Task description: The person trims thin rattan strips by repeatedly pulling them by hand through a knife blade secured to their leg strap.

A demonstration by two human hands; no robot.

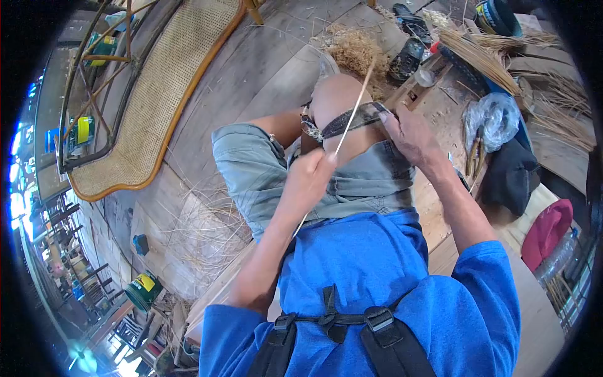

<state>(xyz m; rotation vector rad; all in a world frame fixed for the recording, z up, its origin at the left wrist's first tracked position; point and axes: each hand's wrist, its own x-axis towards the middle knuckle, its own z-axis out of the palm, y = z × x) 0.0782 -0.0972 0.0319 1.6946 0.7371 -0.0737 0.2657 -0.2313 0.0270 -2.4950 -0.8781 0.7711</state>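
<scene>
- The left hand (309, 180) is closed in a fist around a thin stick, which sticks out on both sides of it.
- The thin stick (356, 108), pale and nearly straight, slants across the dark strip over the bare knee (339, 94); its upper end reaches the heap of shavings.
- The right hand (411, 137) has its thumb on the near end of the dark strip; its other fingers are mostly hidden, so I cannot tell how tightly they hold.
- The dark strip (344, 124) lies across the leg; it may be a blade or a pad, as the view is too small to settle it.
- The heap of shavings (357, 51) is on the floor beyond the knee.
- On the left, a woven cane panel (164, 85) with an orange-brown wooden edge lies on the boards.
- Loose strips (204, 229) are scattered below it, near 1 green tub (143, 291).
- On the right are a bundle of sticks (480, 60), a clear plastic bag (495, 116), a black cloth (512, 176) and a dark pink cloth (546, 234).
</scene>
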